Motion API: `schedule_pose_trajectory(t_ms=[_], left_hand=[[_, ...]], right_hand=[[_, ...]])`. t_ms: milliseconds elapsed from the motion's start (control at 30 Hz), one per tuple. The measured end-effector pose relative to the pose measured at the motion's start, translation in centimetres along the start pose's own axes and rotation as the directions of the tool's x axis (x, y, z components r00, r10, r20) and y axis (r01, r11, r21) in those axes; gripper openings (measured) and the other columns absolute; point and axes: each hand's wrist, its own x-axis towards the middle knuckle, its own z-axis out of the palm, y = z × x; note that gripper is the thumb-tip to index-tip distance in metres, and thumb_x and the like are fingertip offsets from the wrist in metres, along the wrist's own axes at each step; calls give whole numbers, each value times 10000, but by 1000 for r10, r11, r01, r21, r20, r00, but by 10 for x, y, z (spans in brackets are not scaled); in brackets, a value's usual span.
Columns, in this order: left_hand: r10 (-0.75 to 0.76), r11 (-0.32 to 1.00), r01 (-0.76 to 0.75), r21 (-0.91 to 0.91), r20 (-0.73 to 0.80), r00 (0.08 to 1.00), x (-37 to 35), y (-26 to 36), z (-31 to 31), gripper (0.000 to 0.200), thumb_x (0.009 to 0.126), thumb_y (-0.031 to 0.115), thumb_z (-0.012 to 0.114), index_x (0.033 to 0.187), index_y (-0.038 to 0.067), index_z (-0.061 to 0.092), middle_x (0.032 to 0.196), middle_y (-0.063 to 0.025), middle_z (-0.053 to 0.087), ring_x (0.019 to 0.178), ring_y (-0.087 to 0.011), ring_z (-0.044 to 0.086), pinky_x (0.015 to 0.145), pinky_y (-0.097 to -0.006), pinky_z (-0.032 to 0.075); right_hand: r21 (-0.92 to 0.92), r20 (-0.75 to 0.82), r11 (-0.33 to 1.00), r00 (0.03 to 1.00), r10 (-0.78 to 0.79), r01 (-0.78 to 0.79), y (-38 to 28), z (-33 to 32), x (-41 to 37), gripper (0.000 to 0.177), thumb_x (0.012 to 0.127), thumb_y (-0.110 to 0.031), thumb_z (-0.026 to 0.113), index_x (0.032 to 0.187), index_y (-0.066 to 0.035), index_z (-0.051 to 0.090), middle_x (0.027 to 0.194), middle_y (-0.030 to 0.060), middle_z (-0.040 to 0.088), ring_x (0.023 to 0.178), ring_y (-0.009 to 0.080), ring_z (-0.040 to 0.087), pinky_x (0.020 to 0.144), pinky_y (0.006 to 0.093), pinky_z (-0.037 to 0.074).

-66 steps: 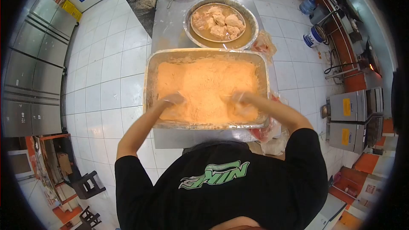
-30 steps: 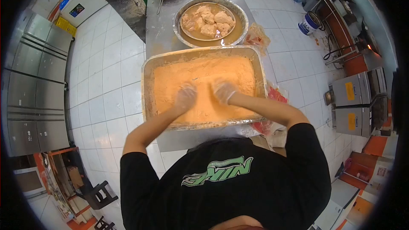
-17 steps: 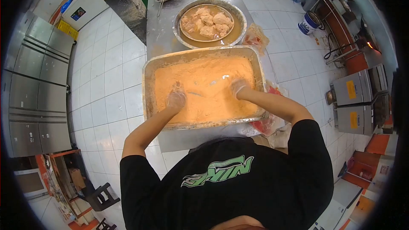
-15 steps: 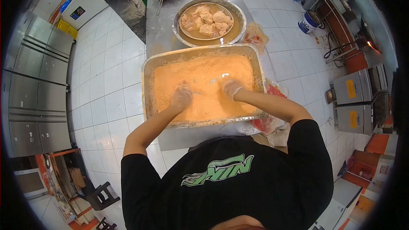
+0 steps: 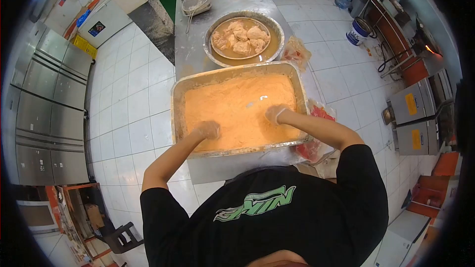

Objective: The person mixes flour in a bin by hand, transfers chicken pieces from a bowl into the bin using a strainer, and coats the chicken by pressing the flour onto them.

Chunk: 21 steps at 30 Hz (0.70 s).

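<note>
Orange flour [image 5: 240, 106] in the rectangular metal tray [image 5: 176, 111] was swept apart: left hand [image 5: 208, 129] drawn to 8 o'clock, right hand [image 5: 275, 113] to 3; the curled fingers' hold could not be told.

Left hand [image 5: 207, 129]: gloved, palm down, at near-left part of tray [image 5: 176, 100]; finger curl unclear.
Right hand [image 5: 275, 113]: gloved, palm down, near tray's right wall; finger curl unclear.
Arms: bare forearms reached forward over tray's near rim, well apart.

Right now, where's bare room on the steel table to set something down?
Bare steel table left of the round metal bowl of chicken, between the wire strainer and the rectangular tray of orange flour; more beyond the bowl. Crowded: tray spans the width, plastic bags at its right.
</note>
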Motion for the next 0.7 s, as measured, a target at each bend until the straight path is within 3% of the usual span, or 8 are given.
schedule_pose_trajectory(t_ms=[100, 200, 267, 300, 367, 467, 600, 700], left_hand=[[-119, 969, 54, -241, -261, 958, 24, 13, -16, 193, 741, 212, 512, 814, 80, 631, 824, -158, 643, 740, -332, 609, 646, -411, 477], [-177, 889, -41, -457, -425, 888, 49, 21, -40, 195, 771, 225, 513, 836, 69, 610, 874, -165, 635, 767, -318, 600, 667, -390, 468], [-334, 800, 32, -600, -400, 854, 30, 45, -87, 209, 800, 241, 508, 871, 65, 597, 905, -175, 624, 786, -307, 590, 688, -367, 462], [-254, 732, -103, -674, -409, 876, 37, 42, -77, 223, 806, 254, 515, 887, 64, 596, 892, -158, 628, 775, -287, 591, 685, -357, 463], [-90, 521, -351, -778, -459, 884, 61, 34, -51, 251, 817, 281, 529, 920, 61, 594, 864, -124, 635, 752, -248, 593, 679, -336, 465], [-76, 134, -183, -974, -194, 978, 14, 96, -112, 260, 849, 293, 531, 913, 53, 606, 779, -68, 622, 704, -168, 590, 625, -305, 470], [43, 328, -382, -864, -390, 920, 13, 110, -111, 240, 856, 262, 558, 873, 26, 598, 755, -48, 599, 690, -120, 579, 590, -277, 476], [80, 165, -319, -933, -310, 947, 7, 114, -115, 240, 852, 253, 560, 866, 16, 594, 752, -60, 603, 659, -130, 577, 576, -267, 476]], right_hand=[[164, -244, 984, 969, -26, 68, 10, 53, 87, 249, 778, -123, 505, 971, -23, 627, 955, 214, 618, 899, 318, 606, 721, 392, 492], [329, -302, 944, 944, 135, -30, -3, -10, 83, 326, 793, -198, 526, 1075, -43, 577, 952, 220, 615, 885, 336, 605, 730, 395, 486], [640, -313, 767, 930, 192, 57, 7, -24, 79, 424, 795, -265, 546, 1167, -66, 517, 985, 227, 605, 906, 348, 596, 753, 395, 479], [763, -312, 638, 923, 223, 104, 9, -28, 79, 478, 796, -299, 556, 1214, -77, 486, 1001, 230, 601, 916, 355, 592, 765, 395, 475], [711, -494, 695, 779, 385, 108, -3, -22, 78, 561, 802, -346, 554, 1288, -108, 404, 1055, 234, 580, 967, 343, 578, 805, 393, 461], [765, -499, 644, 645, 578, 14, -28, -35, 72, 660, 774, -390, 570, 1335, -120, 350, 1130, 182, 562, 1003, 317, 564, 844, 390, 441], [760, -633, 607, 481, 607, 234, -27, -35, 57, 721, 755, -430, 580, 1357, -130, 321, 1189, 167, 536, 1009, 282, 567, 857, 393, 436], [550, -817, 827, 281, 504, 118, -20, -20, 71, 648, 741, -435, 586, 1277, -102, 436, 1144, 177, 557, 987, 281, 572, 840, 405, 436]])
